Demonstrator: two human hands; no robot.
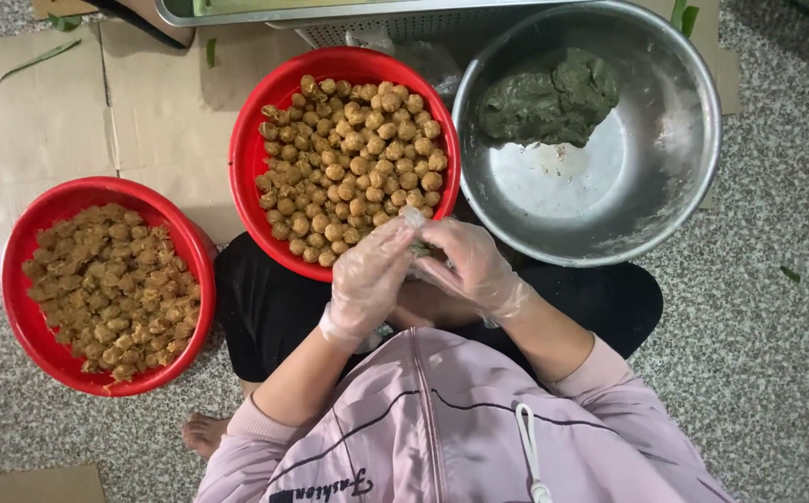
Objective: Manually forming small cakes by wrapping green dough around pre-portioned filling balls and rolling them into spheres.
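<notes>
Inspecting, we find the gloved left hand (367, 279) and gloved right hand (469, 265) in a shared grip on a small dark-green dough piece (420, 249), just beside the round red plastic basin of brown filling balls (248, 149).

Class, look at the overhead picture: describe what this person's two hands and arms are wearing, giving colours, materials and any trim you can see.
Both the left hand and the right hand wear thin, clear, crinkly disposable gloves ending at the wrists. The forearms are bare. Pale pink sleeves are pushed up toward the elbows, part of a pink zipped jacket with thin dark piping lines and a white drawcord.
</notes>
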